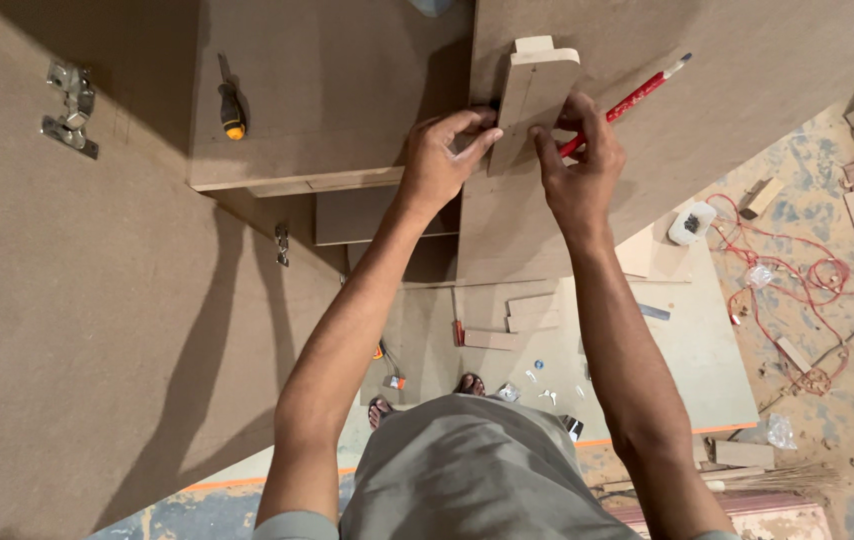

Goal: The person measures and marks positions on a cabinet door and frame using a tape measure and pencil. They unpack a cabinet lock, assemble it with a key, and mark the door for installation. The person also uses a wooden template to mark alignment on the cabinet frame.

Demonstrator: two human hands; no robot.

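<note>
Inspecting the bench, we find the left hand (439, 160) pinching a small wooden block (532, 95) flat against the upright board (707, 90); the right hand (579, 165) grips a red pencil (637, 97). No finished mark visible; hinges (69, 108) and screwdriver (230, 105) lie unused.

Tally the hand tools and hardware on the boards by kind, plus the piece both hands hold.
Screwdriver: 1
Red pencil, in the right hand: 1
Metal hinge: 1
Small wooden block, steadied by the left hand: 1
Total: 4
</note>
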